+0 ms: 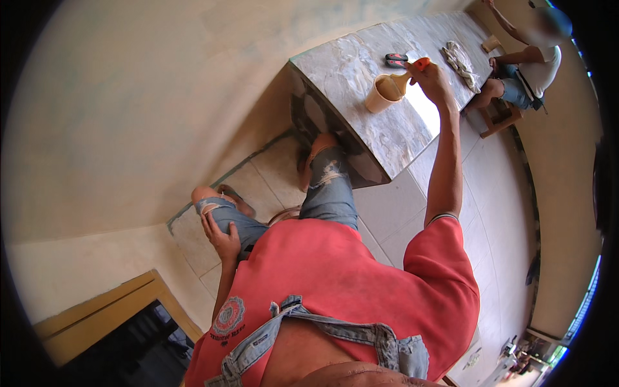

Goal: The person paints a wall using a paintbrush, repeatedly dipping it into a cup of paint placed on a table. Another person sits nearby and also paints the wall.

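My right hand point(432, 83) grips the orange-red handle of a flat paintbrush point(402, 83). The brush's bristle end is at the mouth of a small cream-coloured plastic tub point(379, 100), with its tip partly hidden there. Brownish residue shows inside the tub, which stands on a marble-patterned countertop point(348, 63). Down on my left, my left hand point(223, 238) rests on my thigh in torn jeans point(251, 231), fingers spread and holding nothing. Two black-and-red objects point(396, 60), perhaps tool handles, lie side by side just beyond the tub.
A crumpled pale cloth point(460, 65) and a second small tub point(491, 43) lie farther along the counter. Another person point(537, 63) sits on a wooden stool point(503, 118) at its far end. A plastered wall point(145, 106) runs along the left, above a tiled floor point(391, 208).
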`<state>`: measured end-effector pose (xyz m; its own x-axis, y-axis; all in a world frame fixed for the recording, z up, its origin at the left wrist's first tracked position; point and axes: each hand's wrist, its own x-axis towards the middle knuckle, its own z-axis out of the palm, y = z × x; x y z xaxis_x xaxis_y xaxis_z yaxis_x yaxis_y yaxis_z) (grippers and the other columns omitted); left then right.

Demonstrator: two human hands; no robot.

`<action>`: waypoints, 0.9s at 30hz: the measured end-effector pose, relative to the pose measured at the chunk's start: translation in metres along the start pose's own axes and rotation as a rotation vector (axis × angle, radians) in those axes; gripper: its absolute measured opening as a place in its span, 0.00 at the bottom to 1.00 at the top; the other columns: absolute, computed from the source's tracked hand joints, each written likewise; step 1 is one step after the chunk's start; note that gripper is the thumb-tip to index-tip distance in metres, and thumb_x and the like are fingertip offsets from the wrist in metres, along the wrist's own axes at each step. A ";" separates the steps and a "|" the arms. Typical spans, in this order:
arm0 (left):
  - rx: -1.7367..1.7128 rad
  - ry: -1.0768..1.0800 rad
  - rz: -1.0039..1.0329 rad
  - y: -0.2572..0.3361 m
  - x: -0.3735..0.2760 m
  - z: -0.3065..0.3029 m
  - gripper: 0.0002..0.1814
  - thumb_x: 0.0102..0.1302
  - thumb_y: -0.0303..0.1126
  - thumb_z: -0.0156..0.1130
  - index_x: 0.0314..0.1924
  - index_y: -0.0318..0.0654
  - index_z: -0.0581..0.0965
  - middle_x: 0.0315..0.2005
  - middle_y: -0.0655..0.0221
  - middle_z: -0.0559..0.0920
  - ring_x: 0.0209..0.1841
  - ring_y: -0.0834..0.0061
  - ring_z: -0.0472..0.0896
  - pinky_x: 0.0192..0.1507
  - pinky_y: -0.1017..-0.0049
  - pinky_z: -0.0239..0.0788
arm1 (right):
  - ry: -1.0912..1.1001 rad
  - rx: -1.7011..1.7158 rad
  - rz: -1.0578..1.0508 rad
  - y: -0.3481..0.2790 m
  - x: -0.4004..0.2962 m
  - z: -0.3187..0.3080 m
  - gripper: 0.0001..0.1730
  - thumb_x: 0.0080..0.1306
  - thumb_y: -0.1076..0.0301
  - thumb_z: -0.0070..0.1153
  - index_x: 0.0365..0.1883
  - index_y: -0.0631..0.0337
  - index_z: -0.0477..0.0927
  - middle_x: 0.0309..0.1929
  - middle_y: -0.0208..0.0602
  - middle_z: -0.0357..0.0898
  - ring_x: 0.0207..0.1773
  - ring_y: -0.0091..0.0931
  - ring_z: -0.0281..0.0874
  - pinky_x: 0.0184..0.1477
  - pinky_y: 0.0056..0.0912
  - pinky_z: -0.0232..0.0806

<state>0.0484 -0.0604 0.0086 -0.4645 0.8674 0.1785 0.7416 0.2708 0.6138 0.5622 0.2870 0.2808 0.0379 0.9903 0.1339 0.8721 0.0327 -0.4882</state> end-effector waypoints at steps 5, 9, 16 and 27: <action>-0.012 0.004 0.014 -0.001 -0.001 0.002 0.41 0.62 0.31 0.63 0.73 0.31 0.59 0.74 0.43 0.55 0.76 0.42 0.54 0.75 0.53 0.47 | -0.048 0.012 -0.041 0.002 -0.001 0.025 0.26 0.70 0.43 0.56 0.31 0.60 0.86 0.25 0.37 0.86 0.31 0.30 0.84 0.37 0.37 0.72; -0.019 0.005 0.012 0.002 0.000 0.002 0.41 0.61 0.31 0.64 0.73 0.31 0.59 0.74 0.43 0.55 0.75 0.42 0.55 0.75 0.53 0.48 | -0.069 0.004 -0.011 0.014 -0.001 0.039 0.26 0.69 0.44 0.57 0.32 0.60 0.86 0.26 0.37 0.86 0.31 0.31 0.83 0.38 0.37 0.71; -0.003 0.003 0.015 0.000 0.000 0.003 0.42 0.62 0.31 0.64 0.74 0.31 0.59 0.74 0.42 0.55 0.75 0.42 0.55 0.75 0.53 0.48 | -0.085 -0.003 -0.009 0.025 -0.001 0.046 0.25 0.69 0.44 0.57 0.34 0.60 0.86 0.26 0.38 0.86 0.32 0.31 0.84 0.40 0.36 0.71; 0.002 0.003 0.022 -0.002 0.000 0.003 0.41 0.62 0.31 0.63 0.73 0.31 0.60 0.74 0.42 0.56 0.75 0.42 0.55 0.75 0.53 0.48 | 0.071 0.006 0.008 0.012 -0.010 0.002 0.26 0.70 0.44 0.56 0.34 0.60 0.87 0.25 0.35 0.85 0.30 0.28 0.82 0.38 0.34 0.71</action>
<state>0.0486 -0.0593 0.0052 -0.4493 0.8720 0.1942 0.7528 0.2525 0.6079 0.5713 0.2783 0.2719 0.0797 0.9784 0.1908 0.8686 0.0258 -0.4949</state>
